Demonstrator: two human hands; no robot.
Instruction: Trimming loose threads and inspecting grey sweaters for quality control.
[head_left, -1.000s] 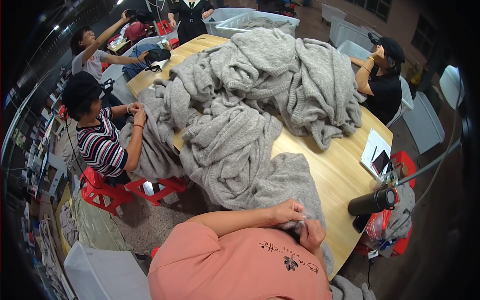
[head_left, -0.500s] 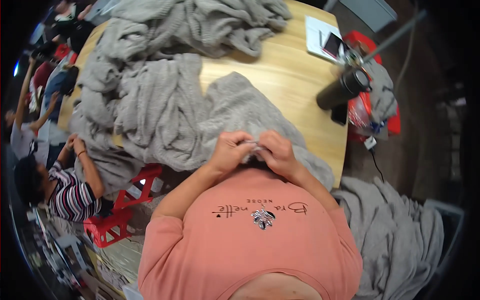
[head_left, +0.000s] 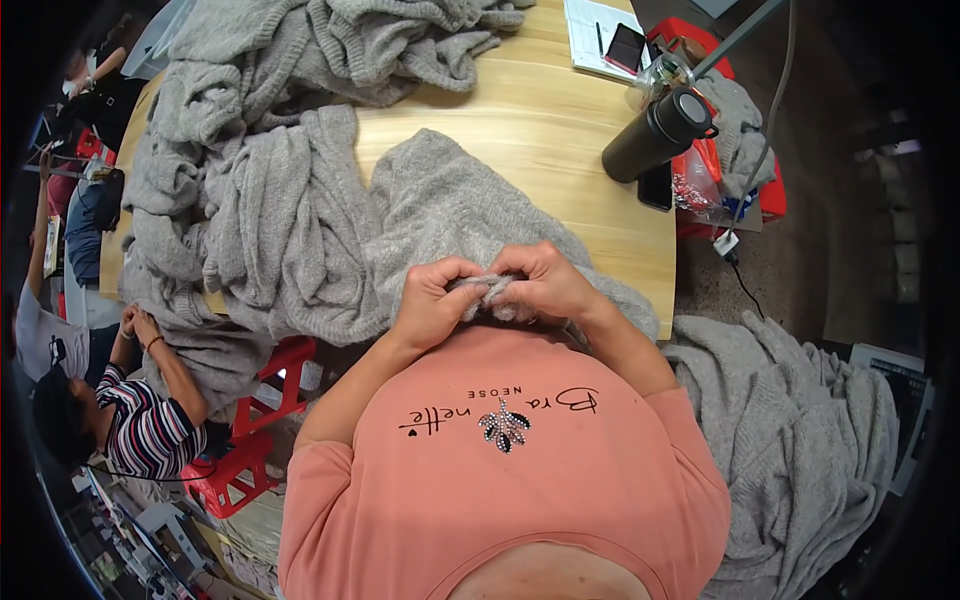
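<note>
Close to my chest, at the table's near edge, I pinch a gathered edge of soft grey knitted fabric (head_left: pixel 450 190). My left hand (head_left: pixel 432 302) is closed on it, thumb against bent fingers. Right beside it, my right hand (head_left: pixel 545 283) grips the same edge, thumb and forefinger together. A short thick fold shows between the two thumbs. From my hands the fabric spreads over the tabletop, and part of it hangs below the edge. Whether anything small is in my fingertips besides the knit, I cannot make out.
More grey knits (head_left: pixel 290 200) heap along the table's (head_left: pixel 540 110) left and far side. A black bottle (head_left: pixel 650 137), a phone (head_left: pixel 656 187) and a notebook (head_left: pixel 590 35) lie rightward. Another knit pile (head_left: pixel 790 450) sits at right. A co-worker in stripes (head_left: pixel 155 425) sits left near red stools (head_left: pixel 235 475).
The whole view has shifted, so the table and its things appear further left and higher. Both hands keep their pinch, and the fold between them shows more plainly.
</note>
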